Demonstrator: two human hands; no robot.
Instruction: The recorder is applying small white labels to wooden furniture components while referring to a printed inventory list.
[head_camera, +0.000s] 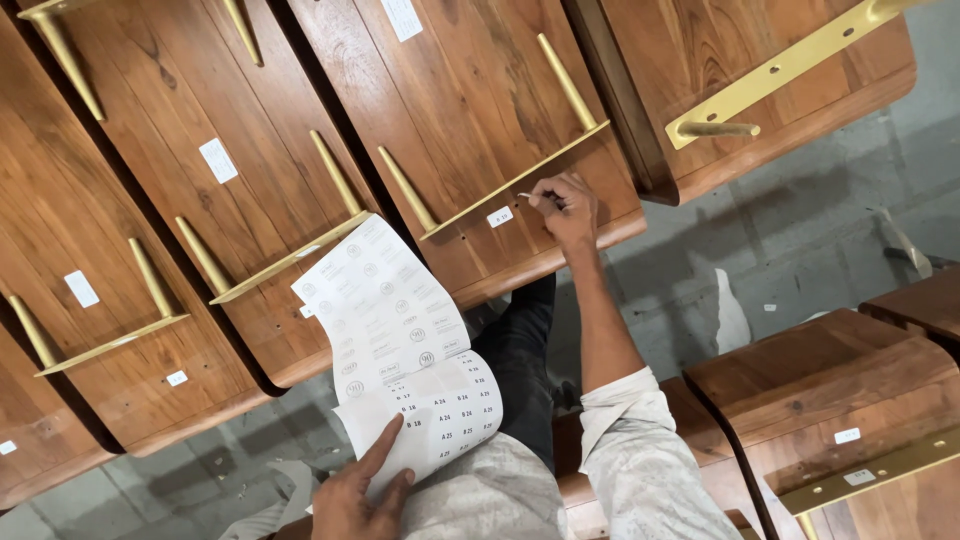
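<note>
My left hand (358, 492) holds white sticker sheets (400, 340) near my lap, the index finger lying across the lower sheet. The upper sheet carries round printed labels and curls upward. My right hand (562, 208) reaches up to the underside of a wooden furniture piece (470, 110), its fingers pinched on something small and white that I cannot make out. Just left of this hand a small white sticker (499, 216) sits on the wood, below a brass bracket bar (515, 180).
Several upturned wooden pieces with brass legs (335, 172) and white labels (217, 160) lean in a row across the top. More wooden pieces (830, 390) stand at lower right. Grey concrete floor (790, 240) with paper scraps (728, 315) lies between them.
</note>
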